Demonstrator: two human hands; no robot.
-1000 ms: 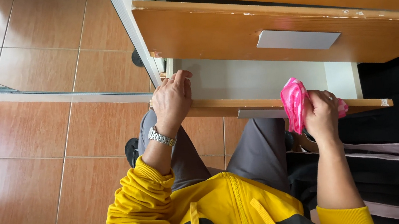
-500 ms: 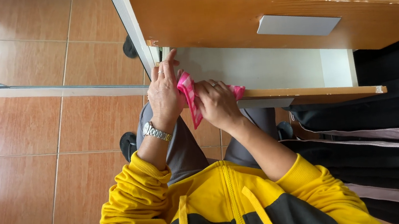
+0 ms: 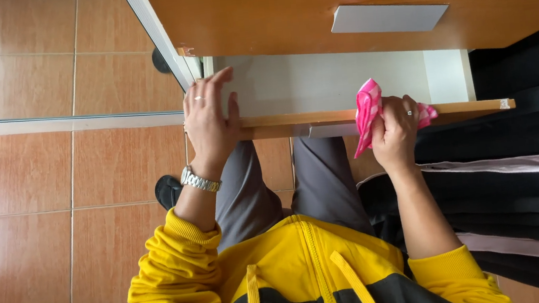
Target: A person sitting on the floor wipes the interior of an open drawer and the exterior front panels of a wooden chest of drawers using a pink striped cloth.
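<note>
**A:** Where were your hands at that moment?

**B:** Your left hand [image 3: 208,121] lay flat and unclenched on the left end of the open drawer's front edge [image 3: 320,120], fingers spread up toward the drawer's pale inside [image 3: 323,84], gripping nothing. Your right hand [image 3: 394,132] was clenched around a pink cloth [image 3: 367,108], bunched up and pressed against that same wooden edge, toward its right end.

**A:** So which way did the edge run from the cloth?

**B:** Its long axis ran left to right across your view. The cloth sat well right of the middle, so most of the unwiped-looking length stretched leftward from your right hand toward your left. The right hand was the one on the cloth; the left was well apart from it.

**A:** Anything you couldn't make out?

**B:** Part of the cloth was hidden inside your fist, with a bit showing past your knuckles. The drawer above [image 3: 361,5], with its grey handle plate [image 3: 388,17], overhung the back of the open one, so you couldn't see how deep it went. Your yellow jacket [image 3: 296,270] covered your lap, and the dark striped fabric [image 3: 523,177] on the right was cut off at the frame.
</note>
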